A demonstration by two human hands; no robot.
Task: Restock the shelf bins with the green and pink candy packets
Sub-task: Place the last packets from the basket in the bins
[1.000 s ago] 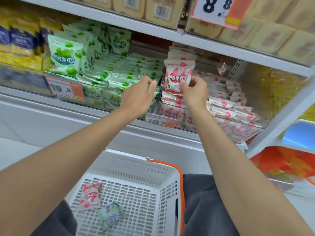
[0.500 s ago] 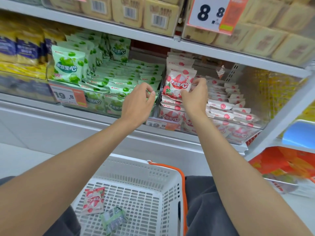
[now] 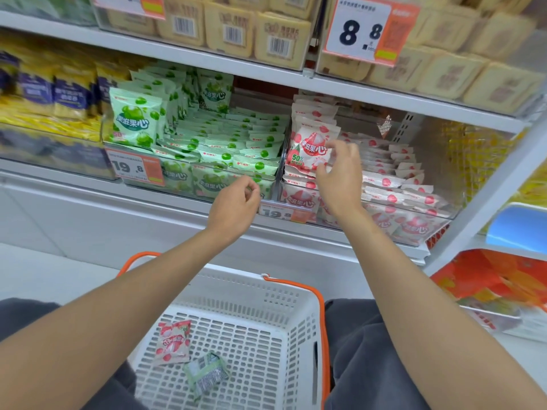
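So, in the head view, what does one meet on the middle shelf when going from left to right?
On that shelf: blue and yellow packets → upright green packet → flat green packets → upright pink packet → flat pink packets → yellow bags behind a clear wall.

Green bin point(image 3: 189, 179): clear plastic, on the middle shelf, nearly full. Green candy packets point(image 3: 236, 140) lie flat in overlapping rows; one green packet point(image 3: 136, 121) stands upright at the front left corner, face out, with more upright behind it along the left wall. Pink bin point(image 3: 408, 226): clear, just right of the green bin, walls touching. Pink candy packets point(image 3: 393, 170) lie flat in overlapping rows on its right side; one pink packet point(image 3: 309, 149) stands upright at the front left with others stacked behind. Below, in the white basket point(image 3: 299, 321): one pink packet point(image 3: 173, 341) lying flat and one crumpled green packet point(image 3: 207, 372) just beside it.
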